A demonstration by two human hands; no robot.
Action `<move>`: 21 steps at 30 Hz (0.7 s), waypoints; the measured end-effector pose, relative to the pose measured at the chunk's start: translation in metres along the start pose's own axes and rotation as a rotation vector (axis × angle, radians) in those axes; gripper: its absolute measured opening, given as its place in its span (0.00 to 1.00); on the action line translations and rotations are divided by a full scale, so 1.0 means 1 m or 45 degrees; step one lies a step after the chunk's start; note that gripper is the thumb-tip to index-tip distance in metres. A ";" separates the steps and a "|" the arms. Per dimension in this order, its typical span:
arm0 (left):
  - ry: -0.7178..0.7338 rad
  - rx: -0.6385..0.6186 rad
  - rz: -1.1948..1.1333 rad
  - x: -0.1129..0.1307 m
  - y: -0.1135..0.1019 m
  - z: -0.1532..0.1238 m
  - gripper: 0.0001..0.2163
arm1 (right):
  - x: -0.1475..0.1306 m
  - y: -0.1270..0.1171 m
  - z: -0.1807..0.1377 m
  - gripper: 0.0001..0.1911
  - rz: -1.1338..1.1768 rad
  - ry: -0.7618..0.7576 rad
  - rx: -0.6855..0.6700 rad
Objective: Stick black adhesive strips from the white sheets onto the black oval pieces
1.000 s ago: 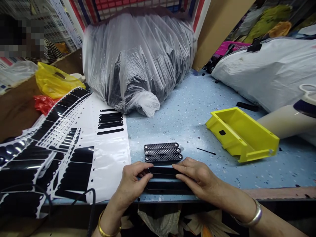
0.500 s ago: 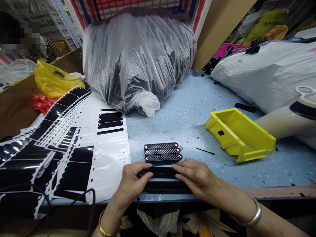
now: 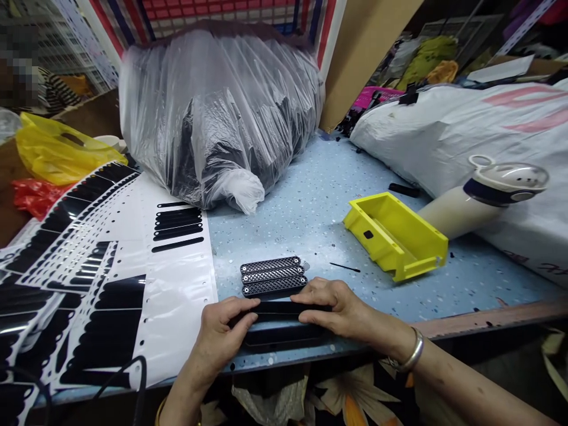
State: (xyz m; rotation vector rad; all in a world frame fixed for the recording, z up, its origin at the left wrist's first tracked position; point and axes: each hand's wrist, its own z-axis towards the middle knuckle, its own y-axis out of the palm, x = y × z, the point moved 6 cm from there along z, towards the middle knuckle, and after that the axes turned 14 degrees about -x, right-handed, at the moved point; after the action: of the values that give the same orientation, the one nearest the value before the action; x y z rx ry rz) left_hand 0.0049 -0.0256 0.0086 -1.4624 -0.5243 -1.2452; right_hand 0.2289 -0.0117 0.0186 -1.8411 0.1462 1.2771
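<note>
Between my two hands is a long flat black strip-shaped piece [image 3: 277, 309], held just above the front of the table. My left hand [image 3: 224, 331] pinches its left end between thumb and fingers. My right hand [image 3: 331, 305] grips the right end, thumb below and fingers above. A second black strip-shaped piece [image 3: 284, 337] lies right below, along the table edge. Just beyond my hands sit several textured black bars [image 3: 273, 276] side by side, with round silver dots at their ends. Left of my left hand lies a white backing sheet [image 3: 177, 302] with black adhesive strips [image 3: 177, 225].
A yellow plastic bin [image 3: 397, 236] stands at right, beside a leaning cream bottle [image 3: 461, 207]. A large clear bag [image 3: 222, 118] of dark pieces fills the back. More sheets of black strips [image 3: 104, 331] cover the left. A thin black stick [image 3: 345, 267] lies on the table.
The camera view has turned right, so the table things appear farther left. My right hand's thumb and fingers have spread farther apart around the strip's end. Both hands still hold the piece.
</note>
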 end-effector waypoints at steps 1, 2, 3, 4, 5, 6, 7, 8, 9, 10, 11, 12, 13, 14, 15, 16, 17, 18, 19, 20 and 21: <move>-0.002 -0.001 0.002 0.000 0.000 0.000 0.10 | -0.001 0.000 -0.001 0.14 -0.014 -0.006 0.004; -0.004 0.003 0.003 0.000 0.000 0.000 0.10 | -0.002 0.001 -0.002 0.14 -0.038 -0.021 0.013; -0.007 0.008 0.004 0.000 -0.001 0.000 0.10 | -0.005 0.002 -0.004 0.14 -0.072 -0.044 0.024; -0.011 0.012 0.004 0.000 -0.001 0.000 0.09 | -0.007 0.002 -0.005 0.15 -0.113 -0.071 0.036; -0.015 0.013 0.003 0.000 -0.001 0.000 0.09 | -0.010 0.003 -0.006 0.15 -0.158 -0.097 0.048; -0.020 0.013 0.002 0.000 -0.001 0.000 0.09 | -0.013 0.004 -0.008 0.15 -0.207 -0.113 0.056; -0.026 0.009 -0.001 -0.001 -0.001 0.000 0.09 | -0.015 0.005 -0.008 0.16 -0.260 -0.124 0.064; -0.034 0.002 -0.004 -0.001 -0.001 0.000 0.09 | -0.017 0.006 -0.009 0.16 -0.312 -0.127 0.067; -0.040 -0.005 -0.007 -0.001 -0.001 0.001 0.09 | -0.018 0.006 -0.009 0.16 -0.357 -0.129 0.067; -0.046 -0.011 -0.009 -0.001 -0.001 0.001 0.09 | -0.019 0.006 -0.009 0.16 -0.389 -0.130 0.066; -0.048 -0.014 -0.009 -0.001 -0.001 0.001 0.09 | -0.019 0.005 -0.009 0.16 -0.400 -0.133 0.062; -0.046 -0.014 -0.009 -0.001 -0.001 0.001 0.09 | -0.018 0.004 -0.009 0.16 -0.388 -0.127 0.052; -0.040 -0.010 -0.007 -0.001 -0.001 0.001 0.09 | -0.016 0.003 -0.009 0.16 -0.356 -0.115 0.040; -0.034 -0.003 -0.005 0.000 -0.001 0.001 0.09 | -0.014 0.002 -0.009 0.16 -0.318 -0.098 0.028; -0.029 0.004 -0.002 0.000 -0.001 0.001 0.09 | -0.012 0.001 -0.009 0.16 -0.282 -0.082 0.020; -0.025 0.010 0.002 0.000 -0.001 0.001 0.09 | -0.010 0.000 -0.009 0.17 -0.253 -0.066 0.015; -0.021 0.015 0.005 0.000 -0.001 0.001 0.09 | -0.008 0.000 -0.010 0.17 -0.233 -0.055 0.012; -0.021 0.016 0.007 0.000 -0.001 0.001 0.09 | -0.006 0.000 -0.011 0.17 -0.221 -0.054 0.012; -0.022 0.015 0.008 -0.001 -0.001 0.000 0.10 | -0.005 0.001 -0.012 0.17 -0.214 -0.061 0.015; -0.022 0.013 0.007 -0.001 -0.001 0.000 0.09 | -0.003 0.002 -0.012 0.16 -0.210 -0.072 0.017; -0.021 0.012 0.006 -0.001 -0.001 0.000 0.09 | -0.002 0.003 -0.013 0.16 -0.211 -0.087 0.023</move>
State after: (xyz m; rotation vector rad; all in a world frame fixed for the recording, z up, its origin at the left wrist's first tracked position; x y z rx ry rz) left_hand 0.0041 -0.0249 0.0082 -1.4663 -0.5365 -1.2268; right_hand 0.2359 -0.0234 0.0202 -1.7536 -0.0311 1.2169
